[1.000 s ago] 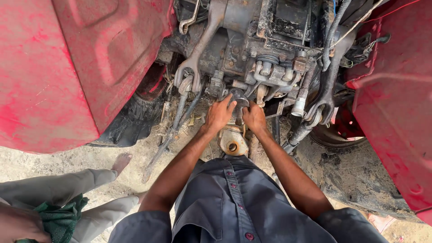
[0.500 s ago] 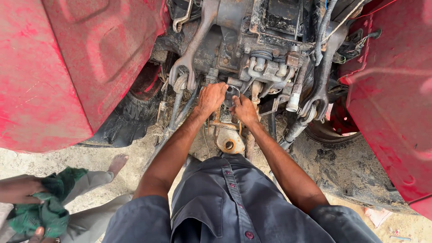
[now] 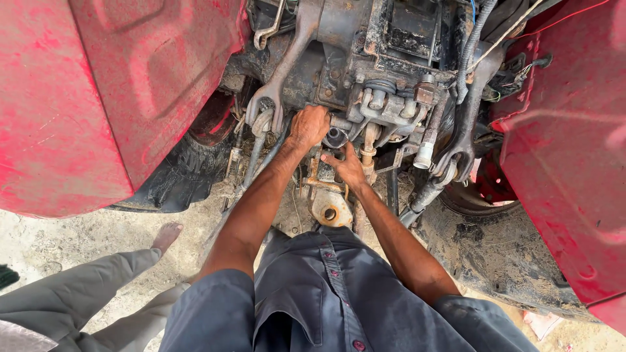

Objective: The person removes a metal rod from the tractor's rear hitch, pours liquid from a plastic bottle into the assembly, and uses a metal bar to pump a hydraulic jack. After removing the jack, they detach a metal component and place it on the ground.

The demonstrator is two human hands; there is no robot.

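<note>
Left hand (image 3: 309, 125): fingers curled shut over a dark round fitting (image 3: 335, 137) at the middle of the tractor's rear housing (image 3: 365, 72); knuckles up, wrist straight, a grip that looks suited to turning or steadying the part.

Right hand (image 3: 349, 168): just near of the same fitting, thumb and forefinger spread and pointing up at it from below; whether the fingers actually pinch anything, I cannot tell. The placement suggests support from underneath while the other hand bears down.

Fitting: sits between the two hands, in the greasy centre of the housing, above the drawbar plate (image 3: 330, 207) with its round hole.

Left lift arm (image 3: 268, 107): hangs left of the left hand, forked end down.

Right lift arm (image 3: 456, 146): hangs right, beside a pale capped cylinder (image 3: 424, 155).

Red fenders (image 3: 98, 98): flank the work on both sides, over muddy tyres (image 3: 186, 176).

Sandy ground (image 3: 59, 241): near left, bearing another person's bare foot (image 3: 167, 236) and grey trouser leg.
</note>
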